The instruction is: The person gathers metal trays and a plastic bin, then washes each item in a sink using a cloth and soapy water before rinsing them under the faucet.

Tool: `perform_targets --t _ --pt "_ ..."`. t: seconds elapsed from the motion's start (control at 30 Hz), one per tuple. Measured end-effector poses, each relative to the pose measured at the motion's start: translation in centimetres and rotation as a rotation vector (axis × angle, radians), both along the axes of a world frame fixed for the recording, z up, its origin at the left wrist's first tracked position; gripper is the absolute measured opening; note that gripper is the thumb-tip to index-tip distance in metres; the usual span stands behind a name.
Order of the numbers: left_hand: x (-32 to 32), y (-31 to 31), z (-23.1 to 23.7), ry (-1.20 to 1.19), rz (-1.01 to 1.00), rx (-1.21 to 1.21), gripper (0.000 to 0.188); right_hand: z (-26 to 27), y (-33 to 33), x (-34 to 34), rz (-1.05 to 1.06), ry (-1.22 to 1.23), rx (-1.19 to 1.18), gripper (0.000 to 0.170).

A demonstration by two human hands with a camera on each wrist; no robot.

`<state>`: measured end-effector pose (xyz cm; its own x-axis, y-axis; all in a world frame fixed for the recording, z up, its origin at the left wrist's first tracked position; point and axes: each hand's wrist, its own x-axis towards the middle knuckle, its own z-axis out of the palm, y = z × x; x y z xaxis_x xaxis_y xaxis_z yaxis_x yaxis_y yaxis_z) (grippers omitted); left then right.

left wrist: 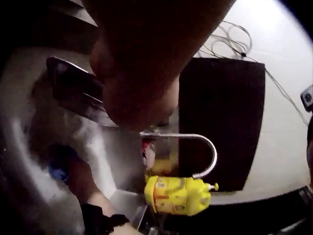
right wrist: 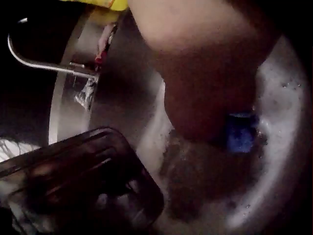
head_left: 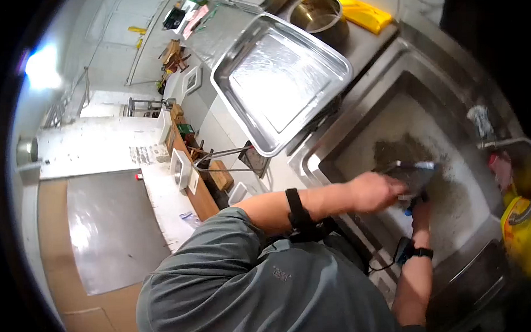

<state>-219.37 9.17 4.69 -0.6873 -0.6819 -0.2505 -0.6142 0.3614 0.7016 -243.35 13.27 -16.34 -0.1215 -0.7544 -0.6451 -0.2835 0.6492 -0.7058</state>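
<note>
Tray is gripped by the left hand, blue object by the right hand.

Head view bright, harsh light upper left, glare on tray, curved edges, wrist views dim

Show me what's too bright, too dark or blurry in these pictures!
Head view: the white lamp glares, the left hand looks blurry; left wrist: that hand is deeply shadowed; right wrist: the dark rectangular tray and small blue object look murky.
</note>
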Motion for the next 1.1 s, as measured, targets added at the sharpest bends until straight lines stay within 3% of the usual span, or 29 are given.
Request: perform_targets --t 0.07,0.1,0.17,0.3,0.4,0.43,0.5,0.57,0.63,0.67,0.7,0.77,0.8,0.97,1.1 --pt "0.3 1.8 0.6 0.067 -0.062 -0.196 0.042 -0.2 1.3 -0.5 -0.005 -0.168 -0.209 0.033" --pt "0.3 2.4 1.8 0.056 -0.106 -0.242 0.041 -0.8 1.9 -1.1 -0.197 -0.395 -0.111 0.035" --pt "0.3 3.6 3.6 0.075 -0.147 -0.427 0.041 -6.3 3.0 -4.9 -0.275 -0.627 -0.144 0.04" --pt "1.6 4.8 7.8 0.04 -0.137 -0.678 0.043 1.5 2.8 -2.5 -0.326 -0.595 -0.16 0.039" --pt "3.6 5.4 10.6 0.043 -0.11 -0.701 0.043 7.1 2.8 0.3 -0.4 -0.582 -0.166 0.037" --pt "4.5 5.7 11.3 0.05 -0.096 -0.716 0.043 5.8 2.6 -0.5 -0.384 -0.573 -0.18 0.037" --pt "6.3 6.2 12.5 -0.049 -0.042 -0.82 0.044 1.9 2.4 -2.7 -0.224 -0.165 -0.002 0.037" --pt "8.3 6.3 13.5 -0.126 0.043 -0.83 0.043 4.2 2.8 -1.2 -0.277 -0.191 -0.105 0.035" --pt "10.4 6.1 13.8 -0.187 0.149 -0.841 0.044 10.2 2.7 1.4 -0.292 -0.194 0.06 0.032" --pt "11.5 5.8 13.6 -0.238 0.196 -0.835 0.044 6.8 2.8 -0.1 -0.289 -0.207 0.015 0.029" --pt "12.8 5.3 12.9 -0.265 0.236 -0.998 0.05 6.9 2.9 0.2 -0.283 -0.198 0.007 0.029" --pt "14.8 4.2 11.9 -0.327 0.35 -1.017 0.046 7.7 3.2 1.1 -0.362 -0.141 0.011 0.026" --pt "15.6 3.6 11.0 -0.367 0.397 -0.973 0.045 8.3 3.4 1.2 -0.26 -0.239 -0.031 0.026" --pt "17.9 0.3 7.2 -0.435 0.573 -1.021 0.036 7.4 3.2 0.8 -0.179 -0.177 -0.026 0.027" --pt "18.8 -2.1 5.9 -0.447 0.641 -0.838 0.027 6.5 3.4 0.8 -0.271 -0.021 -0.068 0.027"
